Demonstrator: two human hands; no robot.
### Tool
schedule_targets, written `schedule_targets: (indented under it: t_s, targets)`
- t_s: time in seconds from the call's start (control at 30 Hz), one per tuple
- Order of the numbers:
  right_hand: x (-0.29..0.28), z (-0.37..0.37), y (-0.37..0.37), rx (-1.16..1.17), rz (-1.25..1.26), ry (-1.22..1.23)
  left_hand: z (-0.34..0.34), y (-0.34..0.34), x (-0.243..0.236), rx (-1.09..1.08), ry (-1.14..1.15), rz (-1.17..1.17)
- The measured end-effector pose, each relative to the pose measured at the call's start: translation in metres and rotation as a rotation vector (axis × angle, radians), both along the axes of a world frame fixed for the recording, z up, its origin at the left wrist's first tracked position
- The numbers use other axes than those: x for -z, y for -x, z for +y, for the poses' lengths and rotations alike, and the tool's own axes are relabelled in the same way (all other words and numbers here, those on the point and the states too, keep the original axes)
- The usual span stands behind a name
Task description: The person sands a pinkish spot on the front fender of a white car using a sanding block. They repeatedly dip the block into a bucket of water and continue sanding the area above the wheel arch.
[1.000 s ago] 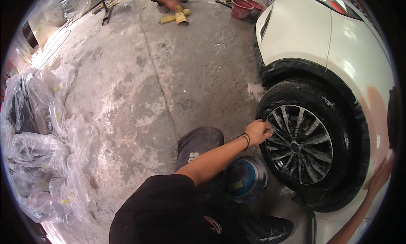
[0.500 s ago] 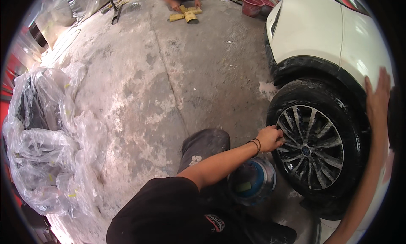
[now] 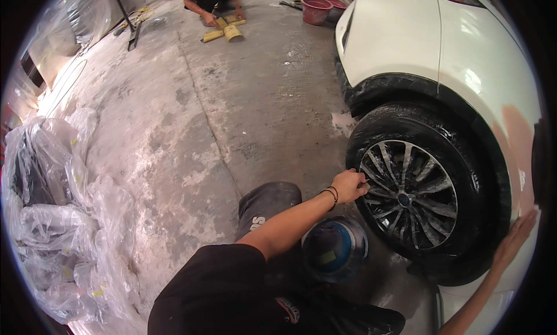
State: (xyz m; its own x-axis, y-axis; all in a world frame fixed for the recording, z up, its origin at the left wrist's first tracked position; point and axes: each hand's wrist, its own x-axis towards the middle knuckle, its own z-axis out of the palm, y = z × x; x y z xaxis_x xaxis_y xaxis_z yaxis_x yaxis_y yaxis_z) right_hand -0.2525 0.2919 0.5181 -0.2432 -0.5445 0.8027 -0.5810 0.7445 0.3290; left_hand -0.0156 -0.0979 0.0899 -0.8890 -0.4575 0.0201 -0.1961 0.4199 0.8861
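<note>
The right hand point(image 3: 515, 239) has come down the white car panel point(image 3: 478, 82) from the higher spot it covered half a second ago, leaving the pinkish patch point(image 3: 521, 155) bare above it; contact now seems to fall near that patch's lower end. This hand is spread flat with nothing gripped, its fingers extended against the bodywork. The left hand point(image 3: 350, 186) is where it was against the wheel point(image 3: 404, 200), fingers curled in at the tyre's near edge; whether they pinch something small, I cannot tell. The panel lies under the right hand and rises beyond it, the wheel stands between both hands, and a blue-walled tub point(image 3: 348, 245) sits just below the left one.
</note>
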Motion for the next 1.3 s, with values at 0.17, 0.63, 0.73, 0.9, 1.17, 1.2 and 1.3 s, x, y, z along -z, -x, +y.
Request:
schedule_targets:
  t_s: [0.17, 0.63, 0.73, 0.9, 1.17, 1.2, 1.3]
  targets:
    - [0.172, -0.096, -0.164, -0.401, -0.8, 0.16, 0.014, 0.008, 0.01, 0.063, -0.124, 0.073]
    - [0.456, -0.106, -0.162, -0.313, -1.888, -0.659, 0.135, 0.014, 0.204, 0.738, 0.161, -0.621]
    - [0.519, -0.122, -0.18, -0.076, -1.716, -0.983, 0.158, -0.003, 0.248, 0.507, 0.051, -0.746]
    - [0.629, -0.104, -0.184, 0.016, -1.666, -0.938, 0.202, -0.041, 0.362, 0.112, -0.197, -0.734]
    - [0.715, -0.056, -0.199, 0.01, -1.687, -0.776, 0.217, -0.056, 0.273, 0.125, -0.104, -0.822]
    - [0.703, -0.061, -0.191, 0.016, -1.699, -0.941, 0.22, -0.053, 0.274, 0.127, -0.17, -0.792]
    - [0.651, -0.107, -0.158, -0.085, -1.676, -1.176, 0.188, -0.035, 0.29, 0.215, -0.152, -0.759]
